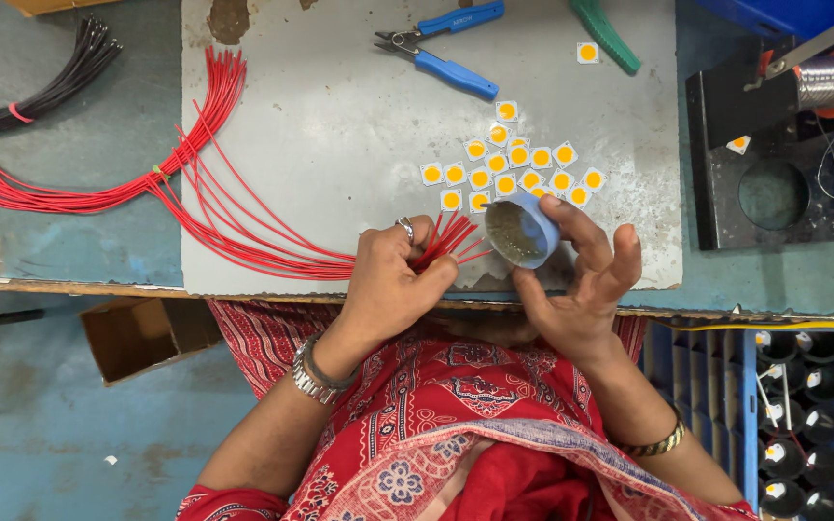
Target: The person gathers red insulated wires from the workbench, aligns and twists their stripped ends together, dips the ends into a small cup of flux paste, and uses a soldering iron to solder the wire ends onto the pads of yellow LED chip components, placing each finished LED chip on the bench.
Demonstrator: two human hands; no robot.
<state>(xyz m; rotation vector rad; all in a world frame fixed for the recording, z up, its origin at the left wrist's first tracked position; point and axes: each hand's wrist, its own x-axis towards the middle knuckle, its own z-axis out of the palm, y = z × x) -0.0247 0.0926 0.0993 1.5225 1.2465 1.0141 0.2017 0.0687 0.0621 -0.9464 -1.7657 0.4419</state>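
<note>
We see the left hand (393, 280) closed in a pinch around a fanned bunch of thin red wires (195, 183), gripping them near their cut ends at the front edge of a scuffed grey board (330, 116); a metal ring and a steel watch band show on that hand and wrist. The wires are smooth, plastic-coated and springy, sweeping leftward in long curves across the board onto the worn blue-green table (79, 232), where a tie gathers them. The right hand (581, 280) cradles a small round blue tub (523, 230), tilted on its side so its open mouth faces the wire tips; thumb and forefinger clamp its rim while the other fingers spread loosely. The tub holds a dull, grainy, greyish-yellow paste. Just behind it lies a cluster of flat square white chips with round yellow centres (509, 164), some touching one another. Farther back rest blue-handled pliers (441, 43) with rubbery grips. At far left sits a bundle of black wires (41, 87), and at right a black metal stand (769, 145) carrying a spool of silvery solder wire (832, 82).
</note>
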